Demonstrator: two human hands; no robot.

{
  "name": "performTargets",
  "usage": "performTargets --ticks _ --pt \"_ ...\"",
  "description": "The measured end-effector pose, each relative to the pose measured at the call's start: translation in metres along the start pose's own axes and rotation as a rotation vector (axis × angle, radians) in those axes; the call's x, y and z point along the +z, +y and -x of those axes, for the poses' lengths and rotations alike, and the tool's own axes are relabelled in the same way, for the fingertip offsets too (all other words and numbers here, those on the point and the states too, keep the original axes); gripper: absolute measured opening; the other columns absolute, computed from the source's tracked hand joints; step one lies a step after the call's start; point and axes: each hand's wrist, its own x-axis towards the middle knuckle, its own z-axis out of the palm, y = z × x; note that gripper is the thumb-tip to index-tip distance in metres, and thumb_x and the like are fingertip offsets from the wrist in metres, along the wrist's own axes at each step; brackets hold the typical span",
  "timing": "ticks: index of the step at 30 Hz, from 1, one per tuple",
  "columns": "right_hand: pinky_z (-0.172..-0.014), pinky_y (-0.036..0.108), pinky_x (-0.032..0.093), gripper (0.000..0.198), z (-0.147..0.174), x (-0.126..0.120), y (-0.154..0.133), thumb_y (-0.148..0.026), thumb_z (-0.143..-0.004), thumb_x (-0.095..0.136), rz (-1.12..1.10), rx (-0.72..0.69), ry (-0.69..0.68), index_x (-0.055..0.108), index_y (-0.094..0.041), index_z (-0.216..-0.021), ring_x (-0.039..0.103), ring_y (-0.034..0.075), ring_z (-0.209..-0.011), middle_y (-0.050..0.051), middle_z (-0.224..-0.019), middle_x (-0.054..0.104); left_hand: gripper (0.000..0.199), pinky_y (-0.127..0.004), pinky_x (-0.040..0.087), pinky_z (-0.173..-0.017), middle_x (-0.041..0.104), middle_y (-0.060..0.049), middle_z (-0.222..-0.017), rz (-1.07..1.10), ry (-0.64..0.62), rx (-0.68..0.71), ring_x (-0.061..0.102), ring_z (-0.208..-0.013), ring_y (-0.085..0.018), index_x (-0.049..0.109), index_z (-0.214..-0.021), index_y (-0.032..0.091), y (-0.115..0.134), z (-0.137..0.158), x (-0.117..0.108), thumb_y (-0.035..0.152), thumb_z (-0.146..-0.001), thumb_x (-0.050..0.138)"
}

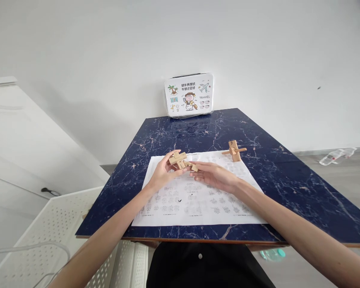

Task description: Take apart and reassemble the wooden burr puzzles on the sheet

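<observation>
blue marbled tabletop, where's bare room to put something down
Bare tabletop lies between the white case and the printed sheet, and right of it beyond the right forearm. Crowded: over the sheet, where the left hand holds a wooden puzzle and the right hand a smaller piece; the sheet's far right corner, under the pegged wooden assembly.

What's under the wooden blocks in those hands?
White printed paper lies below the wooden blocks. The blocks, left hand and right hand cover some of it, so I can't see that part.

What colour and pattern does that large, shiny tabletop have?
The tabletop is dark blue with pale, marble-like veins, best seen in the head view.
</observation>
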Motion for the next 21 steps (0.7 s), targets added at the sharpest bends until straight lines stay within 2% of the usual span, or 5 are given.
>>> performTargets --ticks 4,7,11,16,21 --pt "-0.113 0.048 0.056 0.042 0.0014 -0.001 -0.0006 -0.017 -0.099 0.064 -0.017 0.01 -0.076 0.064 -0.018 -0.141 0.071 0.026 -0.123 0.014 -0.127 0.074 0.075 -0.039 0.056 -0.095 0.067 -0.014 -0.137 0.011 0.017 0.01 0.068 -0.113 -0.028 0.052 -0.148 0.026 -0.0002 0.0002 -0.0014 0.035 -0.082 0.087" --pt "-0.118 0.053 0.051 0.044 0.0026 0.0005 -0.0015 -0.021 -0.103 0.061 -0.035 0.02 -0.048 0.058 -0.017 -0.146 0.069 0.026 -0.128 0.014 -0.129 0.075 0.075 -0.038 0.055 -0.094 0.068 -0.013 -0.134 0.013 0.027 0.016 0.069 -0.11 -0.026 0.052 -0.147 0.026 0.0001 0.0001 -0.0016 0.034 -0.082 0.088" --pt "-0.116 0.052 0.053 0.051 0.0044 0.0022 -0.0034 -0.026 -0.106 0.058 -0.173 0.065 -0.019 0.047 -0.018 -0.155 0.076 0.024 -0.115 0.013 -0.122 0.078 0.074 -0.037 0.056 -0.092 0.067 -0.014 -0.135 0.007 0.022 0.027 0.069 -0.107 -0.025 0.052 -0.147 0.026 0.0028 0.0005 0.0 0.034 -0.082 0.088" --pt "-0.104 0.044 0.062 0.035 0.004 0.0008 -0.0023 -0.032 -0.103 0.065 -0.277 0.11 -0.067 0.068 -0.015 -0.134 0.078 0.024 -0.106 0.014 -0.119 0.078 0.076 -0.035 0.056 -0.088 0.068 -0.014 -0.131 -0.074 -0.024 0.07 0.068 -0.101 -0.023 0.052 -0.148 0.025 0.0057 0.0024 0.0022 0.036 -0.082 0.089" --pt "-0.097 0.033 0.063 0.035 0.0024 -0.0002 0.0017 -0.043 -0.099 0.071 -0.296 0.148 -0.11 0.077 -0.012 -0.117 0.077 0.019 -0.099 0.014 -0.114 0.078 0.074 -0.035 0.057 -0.087 0.07 -0.012 -0.125 -0.113 -0.051 0.089 0.068 -0.101 -0.023 0.052 -0.148 0.025 0.0047 0.0029 0.0025 0.039 -0.084 0.087"
